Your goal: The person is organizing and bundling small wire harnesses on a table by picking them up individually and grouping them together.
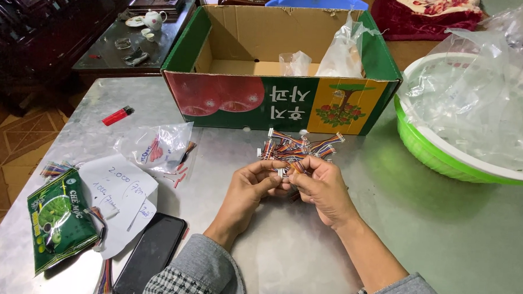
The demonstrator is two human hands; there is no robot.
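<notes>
Grey metal tabletop [280,263], scuffed, with patterned floor tiles at left. Nearest: black phone [150,256], green packet [59,224], paper note [121,194]. Mid-table, left hand [251,190] and right hand [324,187] pinch closed on a striped wire bundle [296,149]. Beyond: cardboard box [277,101], green basket [446,159], dark side table [132,44].
</notes>
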